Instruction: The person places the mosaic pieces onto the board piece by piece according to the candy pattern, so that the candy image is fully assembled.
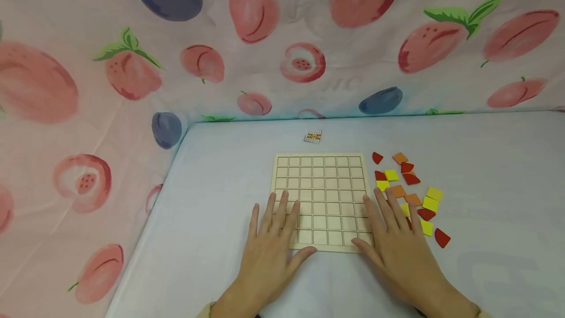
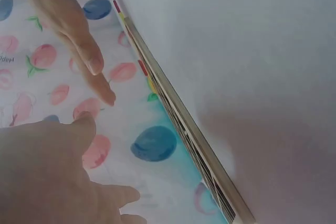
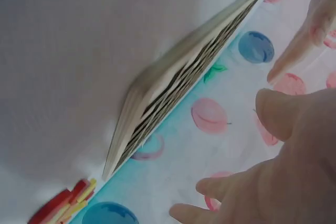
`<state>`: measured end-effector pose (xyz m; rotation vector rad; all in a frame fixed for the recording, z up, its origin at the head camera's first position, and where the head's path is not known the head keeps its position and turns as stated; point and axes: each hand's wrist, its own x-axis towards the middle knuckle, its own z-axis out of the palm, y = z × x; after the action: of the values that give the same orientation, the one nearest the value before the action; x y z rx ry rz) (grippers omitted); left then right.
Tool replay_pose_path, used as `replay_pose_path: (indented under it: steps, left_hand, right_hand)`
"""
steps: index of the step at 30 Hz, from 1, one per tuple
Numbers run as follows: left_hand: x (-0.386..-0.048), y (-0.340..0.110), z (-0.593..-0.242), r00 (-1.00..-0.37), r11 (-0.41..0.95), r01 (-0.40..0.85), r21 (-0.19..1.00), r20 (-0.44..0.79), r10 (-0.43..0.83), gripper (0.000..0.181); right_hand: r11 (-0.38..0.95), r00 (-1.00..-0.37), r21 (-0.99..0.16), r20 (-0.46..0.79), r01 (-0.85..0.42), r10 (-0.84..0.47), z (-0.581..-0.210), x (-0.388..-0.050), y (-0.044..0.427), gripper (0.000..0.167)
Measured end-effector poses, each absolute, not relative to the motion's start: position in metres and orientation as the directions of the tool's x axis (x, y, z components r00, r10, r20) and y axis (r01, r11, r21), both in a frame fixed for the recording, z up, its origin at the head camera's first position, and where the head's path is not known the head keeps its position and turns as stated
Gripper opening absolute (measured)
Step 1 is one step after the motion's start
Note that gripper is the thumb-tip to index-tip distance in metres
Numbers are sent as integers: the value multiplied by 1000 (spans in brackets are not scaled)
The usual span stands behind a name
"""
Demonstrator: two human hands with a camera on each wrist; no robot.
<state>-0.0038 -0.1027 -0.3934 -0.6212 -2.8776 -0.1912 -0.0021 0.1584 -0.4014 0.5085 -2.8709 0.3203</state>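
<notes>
A pale wooden grid board (image 1: 324,208) lies flat on the table, its surface divided into square cells. In the head view my left hand (image 1: 269,259) is over the board's near left corner, fingers straight and spread, holding nothing. Across from it, my right hand (image 1: 399,254) spreads its straight fingers over the board's near right side and part of the loose pieces. Those pieces are flat yellow squares (image 1: 434,194), orange squares (image 1: 398,191) and red quarter-round pieces (image 1: 442,238). The wrist views show both hands apart from the board's edge (image 2: 184,121), with a gap visible.
A small printed pattern card (image 1: 313,136) lies behind the board. White cloth covers the table (image 1: 212,185). Fruit-patterned fabric (image 1: 265,77) rises along the back and left sides. The loose pieces are scattered right of the board, some overlapping.
</notes>
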Motion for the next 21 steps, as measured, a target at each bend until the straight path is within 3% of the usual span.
replay_pose_path:
  steps: [6, 16, 21]
  left_hand:
    - [-4, -105, -393, -893, 897, 427, 114, 210, 398, 81]
    - [-11, -115, -392, -894, 886, 433, 166, 206, 399, 77]
    - [-14, -121, -390, -916, 889, 397, 227, 158, 369, 74]
  right_hand:
    - [921, -914, -145, 251, -362, -319, -398, -8, 164, 78]
    - [928, -942, -200, 188, -313, -278, -393, -27, 171, 82]
    - [923, -932, -201, 228, -328, -281, -393, -35, 175, 80]
